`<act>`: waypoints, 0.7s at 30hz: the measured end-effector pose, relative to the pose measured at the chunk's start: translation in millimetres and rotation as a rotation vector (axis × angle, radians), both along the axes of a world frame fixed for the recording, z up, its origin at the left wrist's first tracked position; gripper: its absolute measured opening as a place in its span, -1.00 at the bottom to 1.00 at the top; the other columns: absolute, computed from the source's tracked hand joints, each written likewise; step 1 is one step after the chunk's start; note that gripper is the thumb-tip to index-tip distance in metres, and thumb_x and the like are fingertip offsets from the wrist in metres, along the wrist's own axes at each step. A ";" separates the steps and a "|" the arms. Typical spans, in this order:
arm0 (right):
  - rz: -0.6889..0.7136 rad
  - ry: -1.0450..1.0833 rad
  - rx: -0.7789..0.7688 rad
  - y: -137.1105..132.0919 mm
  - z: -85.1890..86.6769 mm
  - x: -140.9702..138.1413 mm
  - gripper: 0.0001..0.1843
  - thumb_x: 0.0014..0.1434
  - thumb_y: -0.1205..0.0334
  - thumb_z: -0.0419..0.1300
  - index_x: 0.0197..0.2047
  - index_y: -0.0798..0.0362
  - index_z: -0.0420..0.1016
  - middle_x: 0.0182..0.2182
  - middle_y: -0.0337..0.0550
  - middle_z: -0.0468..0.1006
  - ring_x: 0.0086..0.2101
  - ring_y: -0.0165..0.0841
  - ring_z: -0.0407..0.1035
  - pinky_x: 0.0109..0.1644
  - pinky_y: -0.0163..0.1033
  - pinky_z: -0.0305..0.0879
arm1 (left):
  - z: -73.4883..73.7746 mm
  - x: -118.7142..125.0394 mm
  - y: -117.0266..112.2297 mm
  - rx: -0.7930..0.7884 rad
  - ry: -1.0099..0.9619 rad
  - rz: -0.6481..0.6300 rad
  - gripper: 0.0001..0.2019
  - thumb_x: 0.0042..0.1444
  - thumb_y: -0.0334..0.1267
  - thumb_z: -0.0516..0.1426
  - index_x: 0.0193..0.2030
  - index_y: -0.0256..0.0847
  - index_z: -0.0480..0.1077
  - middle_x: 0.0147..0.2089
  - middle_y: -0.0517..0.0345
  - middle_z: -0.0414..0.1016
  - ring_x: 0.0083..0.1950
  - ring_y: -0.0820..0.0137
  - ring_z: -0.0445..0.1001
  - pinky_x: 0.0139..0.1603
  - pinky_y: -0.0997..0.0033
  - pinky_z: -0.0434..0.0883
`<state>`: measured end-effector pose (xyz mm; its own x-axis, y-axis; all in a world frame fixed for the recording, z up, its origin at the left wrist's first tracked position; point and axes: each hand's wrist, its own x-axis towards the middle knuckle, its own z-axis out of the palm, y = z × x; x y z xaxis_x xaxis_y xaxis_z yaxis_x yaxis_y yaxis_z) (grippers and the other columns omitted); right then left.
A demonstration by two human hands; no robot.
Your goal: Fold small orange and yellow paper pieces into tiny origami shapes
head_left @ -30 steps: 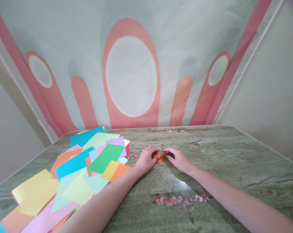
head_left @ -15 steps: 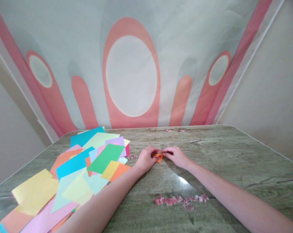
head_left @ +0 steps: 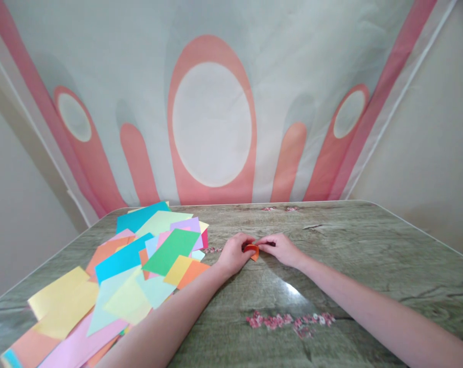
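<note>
A small folded orange paper (head_left: 252,250) lies at the middle of the table between my two hands. My left hand (head_left: 233,253) pinches its left side with curled fingers. My right hand (head_left: 280,249) pinches its right side, thumb and fingertips pressed together. Both forearms stretch across the grey-green table (head_left: 369,255) towards it.
A loose pile of coloured paper sheets (head_left: 132,271) covers the table's left half. A strip of small pink printed flowers (head_left: 288,320) marks the tabletop near me. A pink and white patterned cloth (head_left: 212,112) hangs behind the far edge.
The orange paper looks smaller and more tightly folded between my fingers. The view has tilted slightly, and both hands stay at the same spot.
</note>
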<state>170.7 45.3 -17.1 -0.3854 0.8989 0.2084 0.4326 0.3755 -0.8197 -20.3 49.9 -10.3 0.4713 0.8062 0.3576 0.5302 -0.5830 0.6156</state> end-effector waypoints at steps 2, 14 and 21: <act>0.011 -0.004 -0.018 0.9 1.5 -1.3 -0.72 0.08 0.11 0.12 -0.21 0.05 0.55 -0.31 -0.15 0.59 -0.29 -0.26 0.43 -0.16 -0.16 0.28 | 0.3 -0.3 -0.2 0.001 0.006 -0.006 -0.78 -0.05 -0.38 0.12 -0.21 -0.18 0.42 -0.27 0.16 0.43 -0.26 0.41 0.39 -0.19 0.44 0.33; -0.139 -0.058 0.021 0.1 -3.6 -14.2 -0.75 0.02 0.10 0.19 -0.32 0.08 0.57 -0.47 -0.18 0.57 -0.47 -0.38 0.36 -0.37 -0.31 0.20 | 2.3 -0.3 -1.2 -0.027 0.024 0.015 -0.72 -0.07 -0.39 0.12 -0.15 -0.19 0.39 -0.17 0.13 0.46 -0.15 0.36 0.41 -0.10 0.39 0.34; -0.194 -0.094 0.070 -0.1 -5.0 -17.4 -0.74 0.00 0.09 0.21 -0.32 0.09 0.56 -0.49 -0.17 0.55 -0.52 -0.42 0.32 -0.46 -0.35 0.14 | 2.3 -1.9 -1.6 -0.074 -0.032 0.008 -0.59 -0.09 -0.41 0.11 -0.02 -0.22 0.31 -0.12 0.12 0.46 -0.13 0.40 0.43 -0.04 0.41 0.34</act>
<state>153.3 45.2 -22.1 -0.2274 0.9426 0.2444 0.5755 0.3325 -0.7472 -22.2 48.3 -8.0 0.4540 0.8347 0.3117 0.5142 -0.5312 0.6734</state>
